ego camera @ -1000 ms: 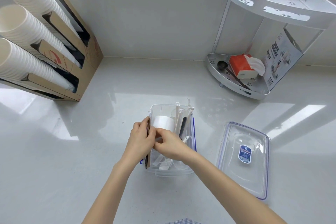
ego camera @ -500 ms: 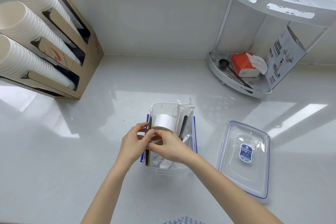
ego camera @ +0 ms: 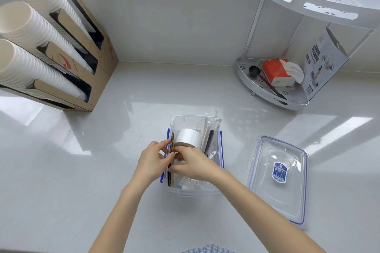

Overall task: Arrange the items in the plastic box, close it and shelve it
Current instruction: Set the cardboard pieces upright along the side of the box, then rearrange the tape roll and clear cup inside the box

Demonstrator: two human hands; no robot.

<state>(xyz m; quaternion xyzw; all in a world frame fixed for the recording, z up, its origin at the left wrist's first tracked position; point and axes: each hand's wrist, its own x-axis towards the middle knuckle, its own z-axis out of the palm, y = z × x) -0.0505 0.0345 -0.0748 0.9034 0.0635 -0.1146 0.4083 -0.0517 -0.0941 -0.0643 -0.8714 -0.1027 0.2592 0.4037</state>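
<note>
On my white counter [ego camera: 61,170] stand the open box [ego camera: 221,148], its lid [ego camera: 277,187] just beside it, the cup holder [ego camera: 100,80] and the corner rack [ego camera: 257,90] near the wall.

clear plastic box [ego camera: 221,146] with blue clips, white tape roll [ego camera: 188,137], orange tissue pack [ego camera: 276,73]

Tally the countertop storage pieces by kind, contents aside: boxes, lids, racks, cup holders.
Clear plastic box: 1
Loose lid: 1
White two-tier corner rack: 1
Cardboard cup holder: 1
Total: 4
</note>
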